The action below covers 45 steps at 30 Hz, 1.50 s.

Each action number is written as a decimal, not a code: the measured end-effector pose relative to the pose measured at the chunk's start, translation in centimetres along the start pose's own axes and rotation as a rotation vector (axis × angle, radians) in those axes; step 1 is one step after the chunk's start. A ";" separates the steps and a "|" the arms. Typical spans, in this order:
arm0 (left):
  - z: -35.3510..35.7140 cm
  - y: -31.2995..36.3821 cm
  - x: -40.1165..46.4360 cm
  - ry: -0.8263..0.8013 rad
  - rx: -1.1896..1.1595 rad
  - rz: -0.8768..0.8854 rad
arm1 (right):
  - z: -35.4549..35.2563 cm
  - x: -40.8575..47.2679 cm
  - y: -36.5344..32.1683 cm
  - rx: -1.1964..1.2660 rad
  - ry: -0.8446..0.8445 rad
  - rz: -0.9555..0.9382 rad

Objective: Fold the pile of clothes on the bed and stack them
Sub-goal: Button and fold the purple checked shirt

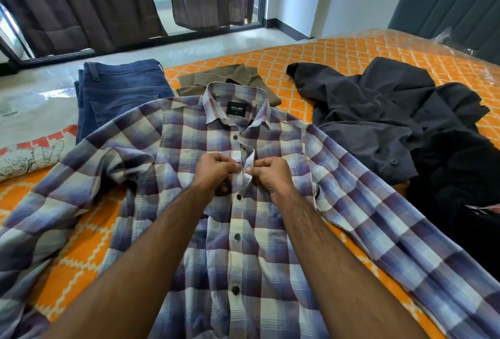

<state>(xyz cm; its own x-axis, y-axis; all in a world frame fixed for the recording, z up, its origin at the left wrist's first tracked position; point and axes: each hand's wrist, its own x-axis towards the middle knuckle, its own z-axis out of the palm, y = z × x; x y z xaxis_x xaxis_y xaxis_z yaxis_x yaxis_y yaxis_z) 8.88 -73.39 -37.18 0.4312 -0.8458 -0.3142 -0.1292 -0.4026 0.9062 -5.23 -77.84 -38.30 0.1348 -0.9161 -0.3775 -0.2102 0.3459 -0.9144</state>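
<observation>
A: From the head view, where is the work?

B: The plaid shirt (pixel 243 230) lies face up across the orange bed (pixel 338 54), sleeves spread. The left hand (pixel 216 170) and right hand (pixel 270 173) each pinch a placket edge at chest height with curled fingers.

A: How should that button go?

B: I'd keep both edges taut and level, then smooth the front before folding. Folded jeans (pixel 116 92) wait beyond; dark clothes (pixel 392 122) remain unfolded.

Bed (pixel 338 49) with orange patterned cover, bearing plaid shirt (pixel 189 154); beyond it, folded jeans (pixel 119 89) and olive garment (pixel 216 78); right, dark clothes (pixel 384 122).
</observation>
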 end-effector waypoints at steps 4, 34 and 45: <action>0.0 -0.5 0.3 -0.008 -0.022 -0.032 | 0.4 0.0 0.3 -0.023 0.024 0.004; -0.8 -0.8 0.3 -0.105 -0.083 -0.056 | 2.4 0.4 1.6 0.092 0.030 0.043; -0.4 -2.5 0.7 -0.030 -0.060 0.048 | 3.1 -0.2 1.9 -0.180 0.122 -0.149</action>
<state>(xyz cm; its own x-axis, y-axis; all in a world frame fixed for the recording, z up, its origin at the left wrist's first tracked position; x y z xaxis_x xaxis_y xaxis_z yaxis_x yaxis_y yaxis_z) 9.81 -72.81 -39.59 0.3983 -0.8742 -0.2777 -0.0945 -0.3403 0.9356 -2.68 -76.36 -40.39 0.0621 -0.9756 -0.2108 -0.3672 0.1741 -0.9137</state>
